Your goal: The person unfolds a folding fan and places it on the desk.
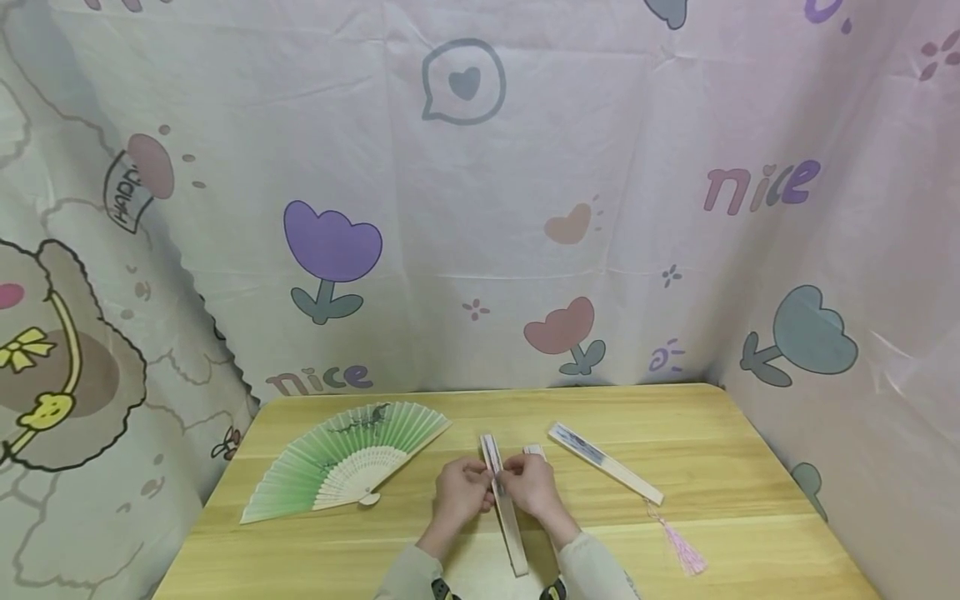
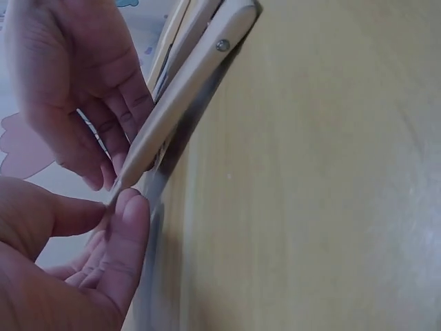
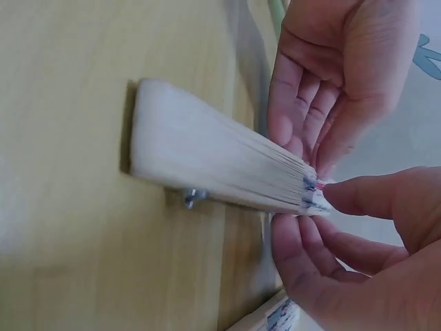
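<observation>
A folded fan [image 1: 512,533] with pale wooden ribs lies slanted between my two hands, its pivot end toward me. My left hand [image 1: 461,495] pinches one edge between thumb and fingers, partway along its length. Opposite it, my right hand [image 1: 531,487] pinches the other edge, thumb on top. A metal pivot pin [image 3: 196,197] sticks out near the rounded end of the stacked ribs [image 3: 200,141] in the right wrist view. Just right of this fan, a second folded fan [image 1: 534,450] is partly hidden by my right hand and forearm.
An open green fan [image 1: 378,433] is spread on the wooden table [image 1: 420,542] at the left. To the right lies another folded fan [image 1: 622,473], with a pink tassel [image 1: 684,547]. A printed curtain [image 1: 465,183] hangs behind the table and along both sides.
</observation>
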Motion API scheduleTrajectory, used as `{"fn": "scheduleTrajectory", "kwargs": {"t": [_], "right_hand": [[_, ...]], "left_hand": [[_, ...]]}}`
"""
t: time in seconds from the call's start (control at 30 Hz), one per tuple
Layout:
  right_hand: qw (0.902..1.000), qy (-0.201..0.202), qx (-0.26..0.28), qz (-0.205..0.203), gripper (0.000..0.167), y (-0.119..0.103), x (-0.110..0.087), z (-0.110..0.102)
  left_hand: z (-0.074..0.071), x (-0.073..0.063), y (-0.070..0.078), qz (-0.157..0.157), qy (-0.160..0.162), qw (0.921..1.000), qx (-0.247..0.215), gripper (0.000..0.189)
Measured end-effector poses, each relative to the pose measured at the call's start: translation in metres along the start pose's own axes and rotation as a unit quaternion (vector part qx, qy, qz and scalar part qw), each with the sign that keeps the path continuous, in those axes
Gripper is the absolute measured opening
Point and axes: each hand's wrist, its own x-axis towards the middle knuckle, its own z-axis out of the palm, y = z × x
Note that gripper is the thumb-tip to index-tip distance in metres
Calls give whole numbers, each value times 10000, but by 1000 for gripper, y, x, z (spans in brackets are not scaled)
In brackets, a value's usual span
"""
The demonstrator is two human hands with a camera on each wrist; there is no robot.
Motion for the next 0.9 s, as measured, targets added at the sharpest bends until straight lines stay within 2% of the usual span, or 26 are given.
{"fn": "scheduleTrajectory", "kwargs": {"t": [0.17, 0.4, 0.63, 0.9], "right_hand": [[9993, -5, 366, 22, 19, -1, 2, 0], [9944, -60, 1050, 70, 22, -9, 4, -3], [9743, -205, 2224, 294, 26, -26, 4, -9], [9609, -435, 2695, 456, 31, -37, 10, -11]], "left_hand": [[-5, 0, 5, 125, -66, 9995, -286, 22], [-14, 0, 17, 379, 41, 9989, -259, 27], [-26, -2, 31, 522, -34, 9979, -389, 29], [-37, 0, 41, 795, 63, 9966, -225, 27]]}}
